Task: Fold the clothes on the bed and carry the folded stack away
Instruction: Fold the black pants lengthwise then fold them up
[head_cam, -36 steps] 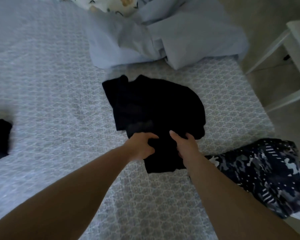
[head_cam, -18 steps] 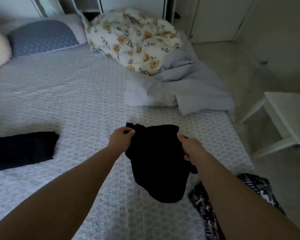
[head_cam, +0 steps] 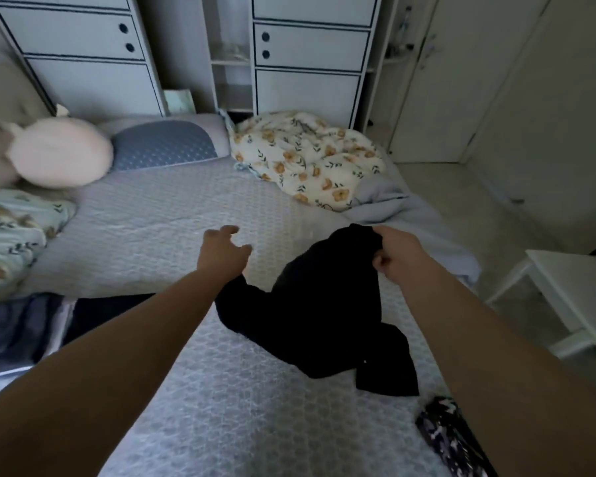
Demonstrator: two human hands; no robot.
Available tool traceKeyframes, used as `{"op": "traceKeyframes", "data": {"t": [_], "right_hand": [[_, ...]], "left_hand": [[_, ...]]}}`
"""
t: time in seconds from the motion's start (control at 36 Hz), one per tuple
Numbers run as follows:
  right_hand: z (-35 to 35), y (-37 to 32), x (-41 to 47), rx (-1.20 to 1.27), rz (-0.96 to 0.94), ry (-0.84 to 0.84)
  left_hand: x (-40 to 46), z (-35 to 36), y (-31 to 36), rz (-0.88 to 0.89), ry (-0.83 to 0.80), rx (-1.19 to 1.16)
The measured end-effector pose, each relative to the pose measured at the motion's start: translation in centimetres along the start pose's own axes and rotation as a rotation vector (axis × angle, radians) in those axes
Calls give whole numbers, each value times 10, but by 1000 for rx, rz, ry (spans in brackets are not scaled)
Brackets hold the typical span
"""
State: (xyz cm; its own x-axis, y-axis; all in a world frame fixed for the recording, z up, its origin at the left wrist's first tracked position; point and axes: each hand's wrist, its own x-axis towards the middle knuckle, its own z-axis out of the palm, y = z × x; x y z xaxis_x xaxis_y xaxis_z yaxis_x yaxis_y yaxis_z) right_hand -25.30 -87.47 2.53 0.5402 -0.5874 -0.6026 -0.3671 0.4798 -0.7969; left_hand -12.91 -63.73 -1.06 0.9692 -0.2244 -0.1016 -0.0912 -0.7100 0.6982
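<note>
We see the black garment (head_cam: 310, 321) hanging over the near right part of the bed (head_cam: 159, 228), lifted at one end only. Its upper edge is bunched in the right hand (head_cam: 398, 251), whose fingers are curled round the cloth at the top; from there the fabric falls down and toward us, so the long axis runs from the right hand at the far end to a loose corner near the patterned garment (head_cam: 451, 438) at the bed's near right edge. A second lobe of the cloth trails leftward and passes just under the left wrist.

The left hand (head_cam: 222, 253) holds nothing: its fingers are spread and slightly hooked, above the coverlet, to the left of the lifted edge and at about the same height. We judge this the governing relation: the free top corner lies to the right of the left hand, between the two hands, so the left is the nearer hand to take it and the reach runs rightward, across the bed.

Farther out lie a floral quilt (head_cam: 310, 160), a grey pillow (head_cam: 166, 144), and a white stool (head_cam: 572, 294) beside the bed.
</note>
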Motion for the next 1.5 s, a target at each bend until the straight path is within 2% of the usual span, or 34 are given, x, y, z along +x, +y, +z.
{"op": "traceKeyframes", "data": {"t": [0.06,0.14,0.19,0.25,0.42,0.47,0.53,0.64,0.78,0.86,0.94,1.06,1.17,1.22,1.28,1.33,1.39,1.5], "right_hand": [[22,0,-12,50,21,10],[49,-1,-28,132,104,4],[66,-4,-41,194,161,1],[82,-9,-56,237,171,-10],[108,-33,-101,175,45,-154],[110,-39,-115,205,-12,-224],[107,-46,-124,221,-52,-279],[97,-57,-132,169,-93,-318],[80,-61,-123,-103,-234,-240],[72,-60,-119,-238,-350,-234],[67,-61,-118,-402,-536,-203],[72,-64,-120,-777,-928,-45],[82,-65,-128,-1108,-1071,20],[89,-69,-134,-1053,-1009,6],[97,-75,-140,-921,-809,-62],[103,-82,-146,-846,-627,-84],[108,-87,-151,-783,-547,-87],[117,-97,-156,-627,-464,-126]], "left_hand": [[-8,-8,17,189,-153,-51],[-25,-10,38,464,-509,85],[-36,-6,45,542,-608,107],[-41,-3,46,545,-525,7],[-39,-23,55,503,-64,-122],[-37,-36,61,527,27,-200],[-35,-49,67,553,30,-273],[-37,-67,80,605,-26,-271],[-41,-81,99,652,-121,-384],[-42,-85,108,613,-122,-446],[-39,-91,113,527,-74,-510],[-43,-99,120,498,-72,-520],[-53,-98,127,575,-166,-535],[-54,-96,126,636,-169,-477],[-53,-93,121,651,-130,-429],[-50,-90,115,600,-128,-500],[-46,-88,109,576,-134,-542],[-43,-93,99,702,-61,-163]]}}
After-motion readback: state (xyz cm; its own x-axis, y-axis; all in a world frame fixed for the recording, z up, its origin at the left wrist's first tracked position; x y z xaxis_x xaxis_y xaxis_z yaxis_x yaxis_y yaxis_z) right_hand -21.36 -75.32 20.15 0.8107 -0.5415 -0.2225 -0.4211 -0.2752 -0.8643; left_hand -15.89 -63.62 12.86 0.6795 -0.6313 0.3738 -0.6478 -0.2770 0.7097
